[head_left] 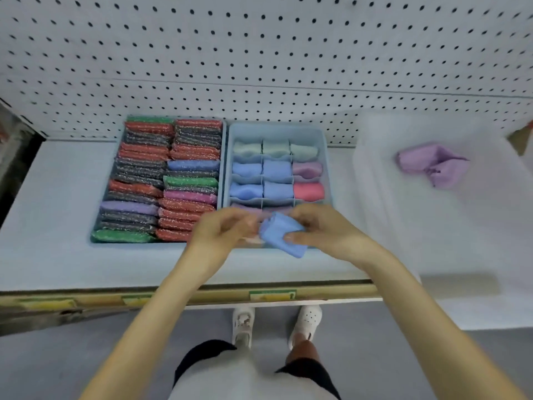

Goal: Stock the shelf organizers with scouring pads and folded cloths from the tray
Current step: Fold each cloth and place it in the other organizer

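- Your blue cloth (281, 233), low in the middle, looks soft, light and floppy; hold both folded sides.
- Your right hand (320, 229) grips it; your left hand (222, 230) pinches its left edge.
- The divided organizer (277, 127) behind holds cloths; the left organizer (223, 163) is full of scouring pads (161, 180).
- The tray (372, 197) on the right holds one purple cloth (432, 164).

Both bare forearms are reaching up from the bottom of the frame and converging at its centre. The right hand (320, 229) is pinching a folded blue cloth (281, 235) between thumb and fingers. The left hand (223, 229) is gripping the cloth's left edge with curled fingers.
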